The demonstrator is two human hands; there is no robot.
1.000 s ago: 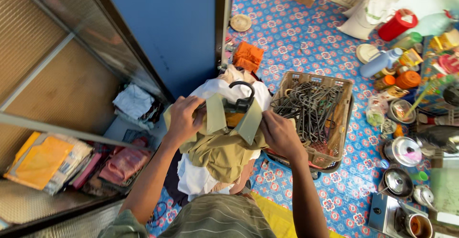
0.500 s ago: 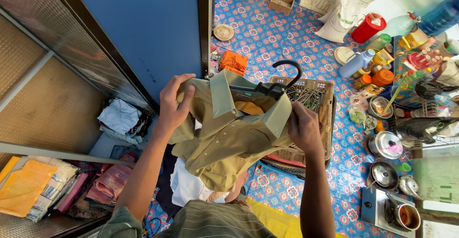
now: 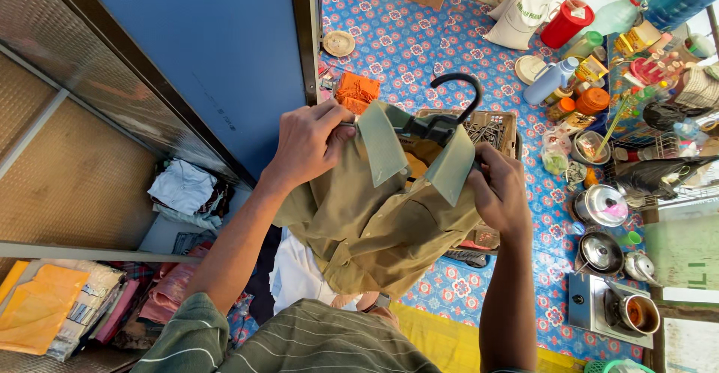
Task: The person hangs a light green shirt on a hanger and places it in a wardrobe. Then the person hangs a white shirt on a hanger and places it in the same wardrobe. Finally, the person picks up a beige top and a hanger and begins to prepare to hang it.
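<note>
An olive-khaki collared shirt [image 3: 374, 227] hangs on a black hanger [image 3: 442, 114] whose hook rises above the collar. My left hand [image 3: 307, 142] grips the shirt at its left shoulder beside the collar. My right hand [image 3: 500, 192] grips the right shoulder below the other collar tip. Both hands hold the shirt up in front of me, above a pile of white and dark clothes [image 3: 296, 276]. The brown plastic basket [image 3: 500, 126] of hangers is mostly hidden behind the shirt.
A blue door panel [image 3: 217, 51] and mesh cabinet [image 3: 67, 156] with folded clothes stand left. Orange cloth [image 3: 356, 90] lies on the blue patterned floor. Pots [image 3: 603, 207], bottles, a red container [image 3: 565, 22] and a small stove [image 3: 614, 309] crowd the right.
Both hands have lifted the shirt on its hanger off the clothes pile and raised it higher, so it now covers most of the basket. My left hand has shifted closer to the collar.
</note>
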